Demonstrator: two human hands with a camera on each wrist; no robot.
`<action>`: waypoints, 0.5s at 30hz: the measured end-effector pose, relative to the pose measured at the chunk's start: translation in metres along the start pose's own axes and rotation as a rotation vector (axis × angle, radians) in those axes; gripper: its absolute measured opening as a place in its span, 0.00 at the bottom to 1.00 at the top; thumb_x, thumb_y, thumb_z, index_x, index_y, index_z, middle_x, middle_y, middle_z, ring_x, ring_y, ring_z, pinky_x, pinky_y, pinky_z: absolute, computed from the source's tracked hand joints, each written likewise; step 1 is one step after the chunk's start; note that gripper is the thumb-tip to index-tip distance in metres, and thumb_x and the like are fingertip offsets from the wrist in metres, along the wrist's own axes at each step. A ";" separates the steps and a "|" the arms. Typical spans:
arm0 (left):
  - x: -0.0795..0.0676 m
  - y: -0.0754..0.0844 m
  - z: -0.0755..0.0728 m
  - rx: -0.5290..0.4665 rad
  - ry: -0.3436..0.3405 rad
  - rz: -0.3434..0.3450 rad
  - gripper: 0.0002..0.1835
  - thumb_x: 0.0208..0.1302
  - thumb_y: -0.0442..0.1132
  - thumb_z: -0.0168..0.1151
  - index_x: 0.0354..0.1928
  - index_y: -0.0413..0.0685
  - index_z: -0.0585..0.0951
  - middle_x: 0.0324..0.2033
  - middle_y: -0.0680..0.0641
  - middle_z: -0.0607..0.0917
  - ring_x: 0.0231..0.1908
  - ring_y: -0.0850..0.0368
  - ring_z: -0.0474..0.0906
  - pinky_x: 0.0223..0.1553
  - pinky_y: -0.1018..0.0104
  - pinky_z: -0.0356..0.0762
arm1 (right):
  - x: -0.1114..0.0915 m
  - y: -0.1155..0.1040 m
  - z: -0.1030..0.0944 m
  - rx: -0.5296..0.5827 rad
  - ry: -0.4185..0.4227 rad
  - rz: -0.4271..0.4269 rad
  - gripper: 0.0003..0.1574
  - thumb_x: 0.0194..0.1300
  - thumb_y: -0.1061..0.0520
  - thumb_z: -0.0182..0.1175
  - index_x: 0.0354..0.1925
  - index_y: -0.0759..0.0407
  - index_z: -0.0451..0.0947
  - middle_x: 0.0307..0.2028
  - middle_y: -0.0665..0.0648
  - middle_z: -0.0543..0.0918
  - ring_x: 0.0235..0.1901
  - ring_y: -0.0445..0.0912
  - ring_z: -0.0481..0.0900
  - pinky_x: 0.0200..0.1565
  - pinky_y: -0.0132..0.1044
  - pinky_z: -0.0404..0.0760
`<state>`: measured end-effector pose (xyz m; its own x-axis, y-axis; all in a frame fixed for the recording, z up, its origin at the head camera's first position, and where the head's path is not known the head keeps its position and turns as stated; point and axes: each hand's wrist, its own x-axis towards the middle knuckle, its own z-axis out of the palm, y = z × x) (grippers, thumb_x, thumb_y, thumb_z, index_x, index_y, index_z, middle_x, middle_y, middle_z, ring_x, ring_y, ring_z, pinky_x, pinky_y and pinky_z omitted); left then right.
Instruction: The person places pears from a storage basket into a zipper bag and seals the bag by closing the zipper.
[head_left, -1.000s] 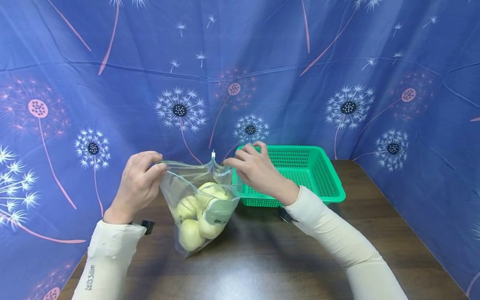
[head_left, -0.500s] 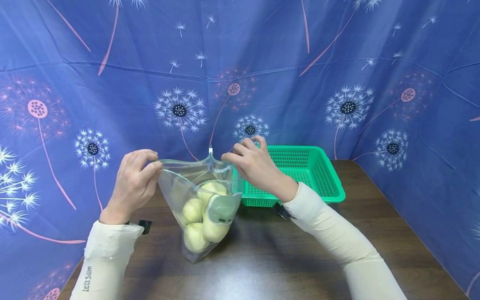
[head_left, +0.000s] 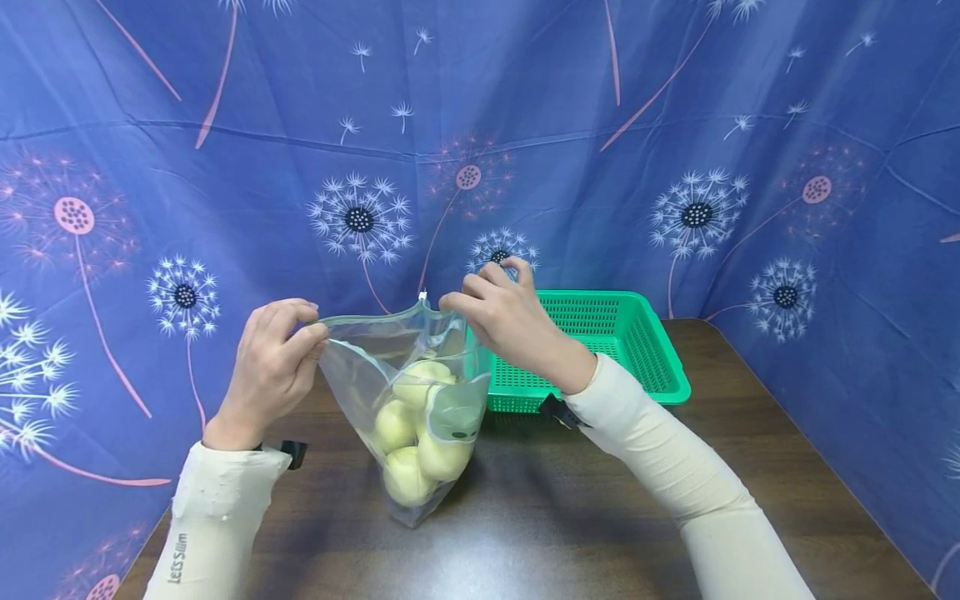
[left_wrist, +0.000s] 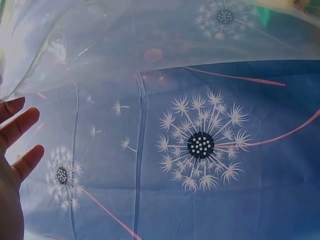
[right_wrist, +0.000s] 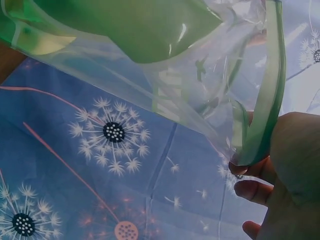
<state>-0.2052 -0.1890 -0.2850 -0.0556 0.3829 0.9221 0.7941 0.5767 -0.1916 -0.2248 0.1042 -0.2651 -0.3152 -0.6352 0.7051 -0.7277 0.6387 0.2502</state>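
Observation:
A clear zip bag (head_left: 356,396) with a green-edged mouth and green print hangs between both hands, holding several round, pale yellow-green fruits (head_left: 444,458). My left hand (head_left: 272,367) pinches the left corner of the mouth between thumb and forefinger. At the right corner, my right hand (head_left: 513,325) pinches the rim, its other fingers raised. A white slider (head_left: 423,297) sits on the rim near the right hand. In the right wrist view, the green seal strip (right_wrist: 270,95) runs down into the right fingertips. The bag's mouth gapes between the hands.
A green perforated plastic basket (head_left: 660,350) stands on the brown wooden table (head_left: 675,500), behind and right of the bag, partly covered by the right hand. A blue dandelion-print curtain (head_left: 570,125) hangs behind and along both sides.
My right hand has risen slightly and shifted a little left with its corner of the bag. The bag's bottom and the fruits have swung to the right, while the basket stays put.

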 end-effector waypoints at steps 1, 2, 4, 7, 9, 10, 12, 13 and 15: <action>0.000 0.001 0.000 -0.001 0.002 0.001 0.19 0.69 0.46 0.46 0.26 0.40 0.75 0.30 0.39 0.76 0.37 0.39 0.72 0.35 0.45 0.64 | 0.001 0.000 -0.001 0.000 -0.003 0.000 0.21 0.57 0.68 0.52 0.40 0.45 0.78 0.27 0.46 0.71 0.34 0.46 0.64 0.52 0.57 0.57; 0.000 0.001 0.000 -0.001 0.004 0.002 0.19 0.69 0.46 0.46 0.26 0.40 0.75 0.30 0.39 0.76 0.37 0.39 0.72 0.35 0.45 0.64 | 0.001 0.000 -0.001 -0.001 -0.006 0.001 0.20 0.58 0.68 0.52 0.40 0.45 0.78 0.27 0.46 0.72 0.34 0.46 0.64 0.52 0.57 0.57; 0.000 0.002 0.001 -0.003 0.008 0.003 0.19 0.69 0.46 0.46 0.26 0.40 0.75 0.30 0.39 0.76 0.37 0.39 0.72 0.35 0.45 0.64 | 0.002 0.001 -0.003 0.000 -0.009 0.005 0.20 0.58 0.68 0.52 0.41 0.45 0.78 0.28 0.46 0.72 0.35 0.46 0.64 0.52 0.57 0.56; 0.001 0.004 0.001 -0.007 0.012 0.004 0.19 0.69 0.47 0.46 0.26 0.40 0.74 0.30 0.39 0.76 0.37 0.39 0.72 0.35 0.45 0.64 | 0.004 0.002 -0.004 0.006 -0.003 0.006 0.19 0.59 0.68 0.53 0.40 0.45 0.78 0.28 0.46 0.72 0.35 0.46 0.64 0.52 0.57 0.56; 0.002 0.005 0.002 -0.008 0.012 0.005 0.19 0.69 0.47 0.45 0.26 0.40 0.74 0.30 0.39 0.75 0.37 0.39 0.72 0.36 0.45 0.64 | 0.006 0.003 -0.005 0.011 0.001 0.005 0.19 0.59 0.68 0.52 0.40 0.45 0.78 0.27 0.46 0.72 0.34 0.46 0.64 0.52 0.57 0.55; 0.002 0.006 0.002 -0.009 0.011 0.006 0.19 0.69 0.47 0.45 0.26 0.40 0.74 0.30 0.39 0.75 0.37 0.39 0.72 0.36 0.45 0.64 | 0.006 0.003 -0.006 0.014 0.005 0.004 0.19 0.59 0.68 0.53 0.40 0.45 0.78 0.27 0.46 0.72 0.34 0.46 0.64 0.52 0.57 0.55; 0.003 0.007 0.002 -0.011 0.011 0.009 0.19 0.69 0.47 0.45 0.26 0.40 0.74 0.30 0.39 0.75 0.37 0.39 0.72 0.36 0.45 0.64 | 0.008 0.004 -0.007 0.015 0.013 0.002 0.19 0.59 0.68 0.53 0.40 0.45 0.79 0.27 0.46 0.72 0.34 0.46 0.64 0.52 0.57 0.55; 0.003 0.008 0.003 -0.012 0.012 0.010 0.19 0.69 0.47 0.46 0.26 0.40 0.74 0.30 0.39 0.75 0.38 0.39 0.72 0.37 0.45 0.64 | 0.009 0.004 -0.007 0.014 0.016 0.001 0.19 0.58 0.68 0.53 0.40 0.45 0.79 0.27 0.46 0.72 0.34 0.46 0.64 0.52 0.57 0.55; 0.003 0.009 0.004 -0.015 0.018 0.013 0.19 0.69 0.47 0.46 0.26 0.40 0.74 0.29 0.39 0.75 0.38 0.39 0.72 0.36 0.45 0.64 | 0.010 0.004 -0.008 0.008 0.021 0.000 0.20 0.58 0.68 0.53 0.40 0.45 0.79 0.27 0.46 0.73 0.34 0.46 0.64 0.52 0.57 0.55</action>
<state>-0.2005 -0.1800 -0.2853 -0.0344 0.3774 0.9254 0.8036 0.5609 -0.1989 -0.2262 0.1041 -0.2514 -0.3022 -0.6262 0.7187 -0.7326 0.6350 0.2453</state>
